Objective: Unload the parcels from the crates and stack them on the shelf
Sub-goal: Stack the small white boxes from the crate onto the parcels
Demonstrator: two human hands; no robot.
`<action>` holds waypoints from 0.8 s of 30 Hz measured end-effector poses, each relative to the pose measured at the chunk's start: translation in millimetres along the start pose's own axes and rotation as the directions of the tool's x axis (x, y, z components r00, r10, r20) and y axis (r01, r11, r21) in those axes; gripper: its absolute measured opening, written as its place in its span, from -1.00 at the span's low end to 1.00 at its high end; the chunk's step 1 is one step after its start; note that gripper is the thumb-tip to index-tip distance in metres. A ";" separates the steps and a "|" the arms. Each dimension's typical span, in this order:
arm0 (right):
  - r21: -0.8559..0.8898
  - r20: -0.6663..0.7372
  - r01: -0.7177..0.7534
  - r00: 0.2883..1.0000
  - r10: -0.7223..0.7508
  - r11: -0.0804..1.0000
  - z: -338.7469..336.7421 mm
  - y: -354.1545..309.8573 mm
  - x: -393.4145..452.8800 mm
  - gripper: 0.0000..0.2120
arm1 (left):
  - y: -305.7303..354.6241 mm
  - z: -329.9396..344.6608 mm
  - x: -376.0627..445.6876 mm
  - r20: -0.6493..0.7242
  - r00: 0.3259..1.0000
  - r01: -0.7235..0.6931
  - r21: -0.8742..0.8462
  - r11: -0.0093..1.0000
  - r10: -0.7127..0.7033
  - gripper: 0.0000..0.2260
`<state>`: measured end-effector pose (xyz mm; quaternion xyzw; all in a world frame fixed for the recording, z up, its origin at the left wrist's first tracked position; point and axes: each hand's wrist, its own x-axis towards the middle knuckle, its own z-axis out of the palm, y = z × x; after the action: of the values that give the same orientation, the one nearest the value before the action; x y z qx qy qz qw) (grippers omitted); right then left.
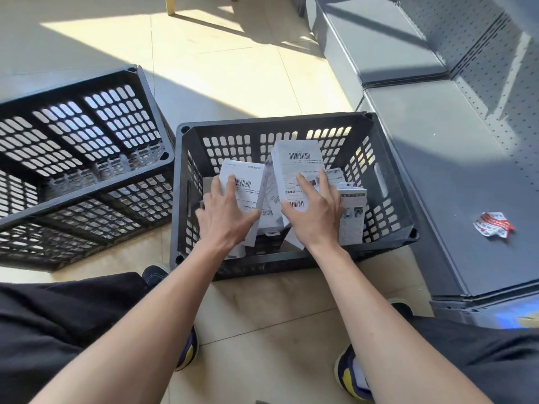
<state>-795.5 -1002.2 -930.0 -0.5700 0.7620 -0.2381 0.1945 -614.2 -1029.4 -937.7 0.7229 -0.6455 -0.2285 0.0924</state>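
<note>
Our left hand grasps a white parcel inside the dark crate in front of us, fingers spread over its labelled face and thumb hooked round its near right edge. We take this crate as our landmark. To its left, just beside it and nearly touching at the corner, a second black crate lies tipped on its side on the tiled floor, its open mouth turned toward us; we see no parcels in it.

Inside the landmark crate, right of the parcel in our left hand, our right hand grasps a taller white parcel, which stands tilted with barcodes on its face; the fingers lie across the front and the thumb wraps the near left edge. Between and beneath the two held parcels more white boxes lie jumbled, and at the crate's right side another pale box stands against our right hand. We cannot count the parcels, as our hands cover several.

Right of the crate, just beside its wall, runs the grey metal shelf with a perforated back panel. On the shelf, well apart from the crate, lies a crumpled red and white scrap.

Nearer to us than the crate are our black-clad knees and two dark shoes with yellow patches.
</note>
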 end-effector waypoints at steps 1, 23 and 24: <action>-0.005 -0.017 0.004 1.000 -0.004 1.000 -7.8 2.8 -4.8 -0.38 | 5.6 -4.1 -2.9 -0.007 1.000 -0.018 -0.014 1.000 0.018 -0.15; 0.003 -0.272 -0.024 0.962 0.024 1.000 -216.0 63.3 -78.7 -0.40 | 199.4 -71.3 -143.5 -0.210 0.918 -0.338 0.032 0.941 0.337 -0.19; 0.025 -0.285 -0.034 0.958 0.039 0.999 -220.6 62.3 -80.7 -0.41 | 205.5 -74.8 -147.3 -0.210 0.913 -0.349 0.037 0.937 0.348 -0.20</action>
<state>-946.9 -878.8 -785.4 -0.5137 0.7900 -0.3217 0.0927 -772.8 -928.6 -752.8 0.6166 -0.7501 -0.1297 0.2008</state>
